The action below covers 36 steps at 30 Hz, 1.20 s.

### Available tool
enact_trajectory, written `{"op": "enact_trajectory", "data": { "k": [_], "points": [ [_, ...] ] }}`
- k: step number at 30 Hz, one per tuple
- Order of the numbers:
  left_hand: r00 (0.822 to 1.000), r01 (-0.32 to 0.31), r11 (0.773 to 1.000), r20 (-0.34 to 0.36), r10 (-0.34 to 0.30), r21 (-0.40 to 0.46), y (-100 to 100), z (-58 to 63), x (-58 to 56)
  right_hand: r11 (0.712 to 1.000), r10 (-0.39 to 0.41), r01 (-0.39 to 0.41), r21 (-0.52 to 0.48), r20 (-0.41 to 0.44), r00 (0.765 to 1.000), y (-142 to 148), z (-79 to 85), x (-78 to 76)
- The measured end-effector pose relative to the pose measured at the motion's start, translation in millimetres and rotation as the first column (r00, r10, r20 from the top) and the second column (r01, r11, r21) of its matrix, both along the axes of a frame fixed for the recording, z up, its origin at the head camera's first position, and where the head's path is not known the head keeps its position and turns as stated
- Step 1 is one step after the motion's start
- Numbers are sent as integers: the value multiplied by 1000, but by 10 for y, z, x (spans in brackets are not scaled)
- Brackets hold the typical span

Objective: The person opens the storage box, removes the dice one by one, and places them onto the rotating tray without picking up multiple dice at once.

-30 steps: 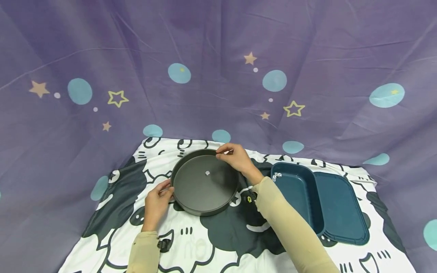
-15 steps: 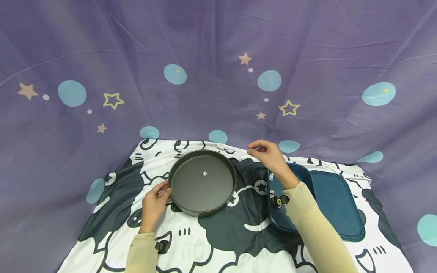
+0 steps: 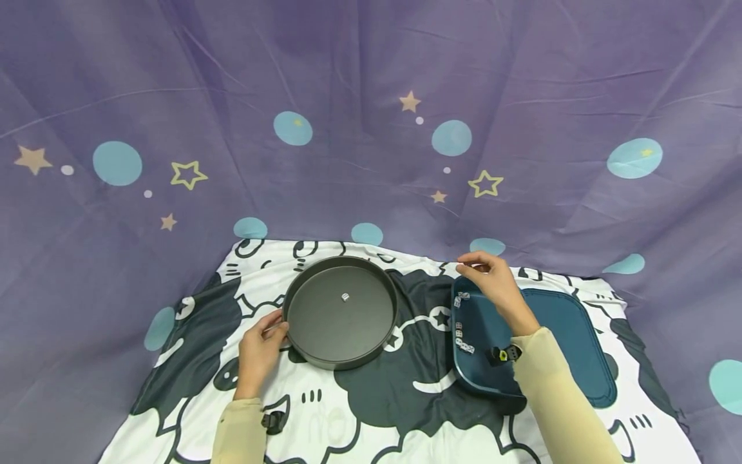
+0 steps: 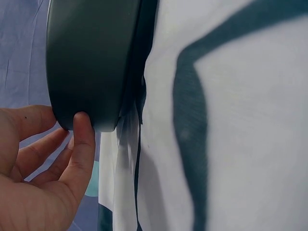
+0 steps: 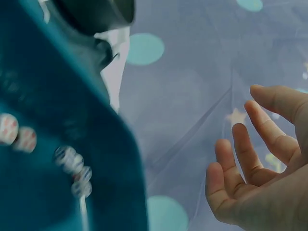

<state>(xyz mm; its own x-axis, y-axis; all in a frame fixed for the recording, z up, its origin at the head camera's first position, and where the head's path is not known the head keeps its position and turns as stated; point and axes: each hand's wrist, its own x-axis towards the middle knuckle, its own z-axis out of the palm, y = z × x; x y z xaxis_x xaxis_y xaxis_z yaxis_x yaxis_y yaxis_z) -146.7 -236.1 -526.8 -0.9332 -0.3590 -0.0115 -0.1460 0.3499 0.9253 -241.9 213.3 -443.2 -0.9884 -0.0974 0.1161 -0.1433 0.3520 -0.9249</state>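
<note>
A round dark grey cake pan (image 3: 341,332) lies on the cloth with one small white die (image 3: 345,297) inside. At the pan's left side, my left hand (image 3: 259,354) holds the edge, and its fingertips meet the rim and outer wall in the left wrist view. My right hand (image 3: 493,287) is over the far end of a deep blue rectangular container (image 3: 487,325), its fingers loosely bent and apart. Nothing is between those fingers in the right wrist view. Several dice (image 3: 465,347) lie along the container's left side; the hand and forearm cover part of its right side.
A flat blue lid (image 3: 570,341) lies to the right of the container, partly behind the right sleeve. Black-and-white patterned cloth (image 3: 371,412) covers the table. Beyond its far edge hangs a purple curtain (image 3: 348,161) with stars and dots.
My right hand has left the pan's far rim and travelled right to the blue container, bringing dice in the container into view. My left hand stays at the pan. The die inside has not shifted.
</note>
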Motion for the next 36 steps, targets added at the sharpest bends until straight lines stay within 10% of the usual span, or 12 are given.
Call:
{"op": "enact_trajectory", "data": {
  "k": [36],
  "points": [
    [1000,11,999,-11,-11,46,-8,-5,0,977,-171,149,152,142,975,341,-986,-95]
  ]
}}
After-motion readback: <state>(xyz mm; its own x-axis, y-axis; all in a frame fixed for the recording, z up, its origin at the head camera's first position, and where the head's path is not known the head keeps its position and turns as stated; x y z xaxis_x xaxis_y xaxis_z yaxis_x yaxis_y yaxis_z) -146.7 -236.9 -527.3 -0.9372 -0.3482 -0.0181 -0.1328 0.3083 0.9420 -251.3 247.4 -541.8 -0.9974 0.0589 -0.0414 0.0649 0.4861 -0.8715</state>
